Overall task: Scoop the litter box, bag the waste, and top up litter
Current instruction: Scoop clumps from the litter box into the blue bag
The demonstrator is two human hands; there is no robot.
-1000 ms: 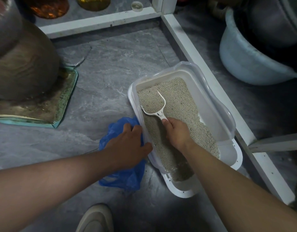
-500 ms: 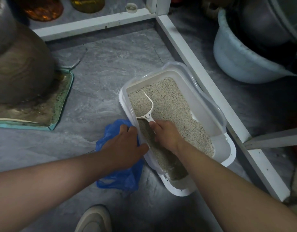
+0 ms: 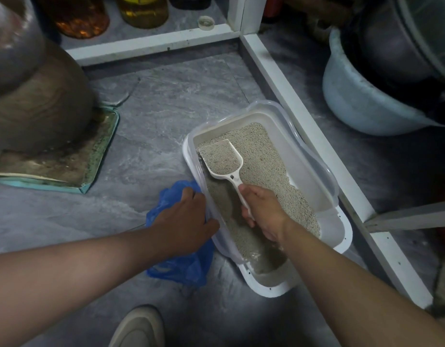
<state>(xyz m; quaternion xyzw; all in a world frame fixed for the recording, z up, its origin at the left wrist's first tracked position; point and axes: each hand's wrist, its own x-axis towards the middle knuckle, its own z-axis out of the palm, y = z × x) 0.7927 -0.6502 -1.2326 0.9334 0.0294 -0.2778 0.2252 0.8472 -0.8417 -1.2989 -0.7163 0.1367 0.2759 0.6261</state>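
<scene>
The white rectangular plastic litter box [image 3: 314, 171] sits on the grey stone floor [image 3: 166, 108], hemmed by a white frame rail [image 3: 299, 106] at 3 o'clock. The right hand [image 3: 262, 212] has its grip closed on a white plastic scoop [image 3: 222, 159] heaped with litter. At 9 o'clock, the left hand [image 3: 185, 216] rests flat with its grip loose on a crumpled blue plastic bag [image 3: 181, 264], touching the box wall

A big brown jar [image 3: 38, 106] fills the upper left, standing on a stained teal tray [image 3: 66, 171]. Amber and yellow bottles [image 3: 141, 8] line the top edge behind a white frame [image 3: 291, 96]. A pale blue basin [image 3: 354, 101] sits upper right. A shoe [image 3: 138, 326] shows at bottom centre.
</scene>
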